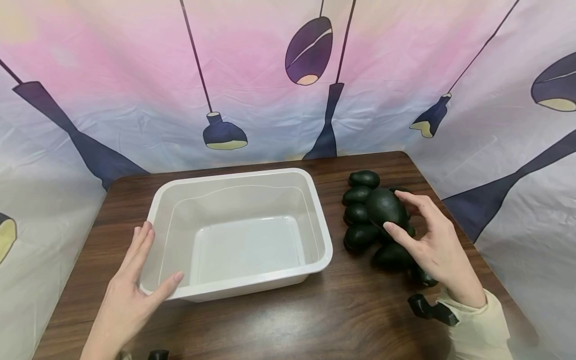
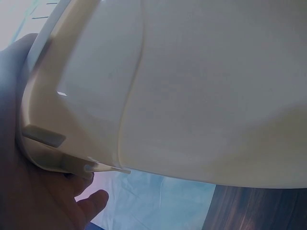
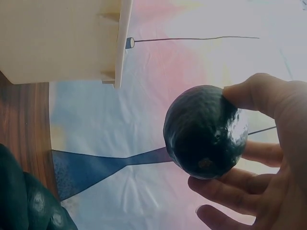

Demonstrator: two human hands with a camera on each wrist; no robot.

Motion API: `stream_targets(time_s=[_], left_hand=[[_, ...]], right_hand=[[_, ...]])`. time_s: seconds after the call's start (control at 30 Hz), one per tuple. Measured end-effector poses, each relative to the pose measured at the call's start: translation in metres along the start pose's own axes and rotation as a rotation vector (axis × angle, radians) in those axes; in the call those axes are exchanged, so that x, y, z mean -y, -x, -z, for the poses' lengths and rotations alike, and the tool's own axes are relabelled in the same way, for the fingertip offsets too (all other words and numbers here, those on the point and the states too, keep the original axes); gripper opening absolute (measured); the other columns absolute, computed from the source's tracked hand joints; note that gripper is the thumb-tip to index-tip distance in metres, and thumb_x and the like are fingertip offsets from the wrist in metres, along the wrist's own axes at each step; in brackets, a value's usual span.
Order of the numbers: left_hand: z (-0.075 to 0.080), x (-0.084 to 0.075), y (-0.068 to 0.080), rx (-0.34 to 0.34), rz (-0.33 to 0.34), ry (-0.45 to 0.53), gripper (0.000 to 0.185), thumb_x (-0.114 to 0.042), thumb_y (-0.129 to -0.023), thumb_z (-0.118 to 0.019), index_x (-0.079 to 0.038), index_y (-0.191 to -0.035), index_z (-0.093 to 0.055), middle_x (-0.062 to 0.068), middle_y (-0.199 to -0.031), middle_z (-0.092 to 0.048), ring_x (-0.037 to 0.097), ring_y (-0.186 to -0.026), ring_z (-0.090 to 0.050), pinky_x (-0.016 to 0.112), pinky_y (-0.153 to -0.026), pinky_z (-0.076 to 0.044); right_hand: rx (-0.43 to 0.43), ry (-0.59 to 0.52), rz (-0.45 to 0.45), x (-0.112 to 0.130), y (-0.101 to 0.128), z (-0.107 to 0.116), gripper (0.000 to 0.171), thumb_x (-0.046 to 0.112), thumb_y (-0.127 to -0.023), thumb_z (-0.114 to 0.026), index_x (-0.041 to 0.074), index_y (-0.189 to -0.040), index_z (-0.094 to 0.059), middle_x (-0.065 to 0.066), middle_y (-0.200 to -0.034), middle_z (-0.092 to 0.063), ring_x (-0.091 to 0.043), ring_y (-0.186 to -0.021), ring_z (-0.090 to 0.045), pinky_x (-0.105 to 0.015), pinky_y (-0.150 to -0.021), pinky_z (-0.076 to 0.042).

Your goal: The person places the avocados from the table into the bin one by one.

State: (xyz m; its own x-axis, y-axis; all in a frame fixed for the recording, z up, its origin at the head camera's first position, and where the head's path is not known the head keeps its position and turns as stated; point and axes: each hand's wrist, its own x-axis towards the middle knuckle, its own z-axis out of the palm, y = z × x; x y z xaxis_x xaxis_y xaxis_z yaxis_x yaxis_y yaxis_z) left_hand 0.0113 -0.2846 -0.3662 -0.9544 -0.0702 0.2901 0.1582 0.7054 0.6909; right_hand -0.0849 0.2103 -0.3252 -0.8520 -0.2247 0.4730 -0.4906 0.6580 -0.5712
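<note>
My right hand (image 1: 438, 247) holds a dark green avocado (image 1: 384, 207) between thumb and fingers, above a pile of avocados (image 1: 360, 236) on the right of the table. In the right wrist view the held avocado (image 3: 204, 134) is lifted, its round end facing the camera. At the left stands a white rectangular plastic tub (image 1: 245, 242) with nothing inside. My left hand (image 1: 130, 292) rests against its near left corner, fingers straight along the left rim and thumb by the front rim. In the left wrist view the tub's wall (image 2: 192, 96) fills most of the frame.
The dark wooden table (image 1: 288, 322) carries the tub and the pile side by side, with a gap between them. A cloth backdrop (image 1: 265, 60) printed with hanging lamps rises behind the table's far edge. Black wrist straps show on both forearms.
</note>
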Motion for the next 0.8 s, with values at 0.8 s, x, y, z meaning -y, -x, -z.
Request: stream_targets(time_s=[0.8], left_hand=[[0.0, -0.001, 0.0, 0.0, -0.009, -0.013, 0.096, -0.014, -0.078, -0.082, -0.021, -0.155, -0.025, -0.006, -0.161, -0.018, 0.01, -0.147, -0.009, 0.014, -0.106, -0.011]], right_hand=[[0.041, -0.02, 0.064, 0.014, -0.003, -0.005, 0.07, 0.006, -0.078, -0.081, 0.02, -0.14, -0.052, 0.006, -0.117, -0.056, -0.005, -0.1, -0.05, -0.022, -0.078, -0.038]])
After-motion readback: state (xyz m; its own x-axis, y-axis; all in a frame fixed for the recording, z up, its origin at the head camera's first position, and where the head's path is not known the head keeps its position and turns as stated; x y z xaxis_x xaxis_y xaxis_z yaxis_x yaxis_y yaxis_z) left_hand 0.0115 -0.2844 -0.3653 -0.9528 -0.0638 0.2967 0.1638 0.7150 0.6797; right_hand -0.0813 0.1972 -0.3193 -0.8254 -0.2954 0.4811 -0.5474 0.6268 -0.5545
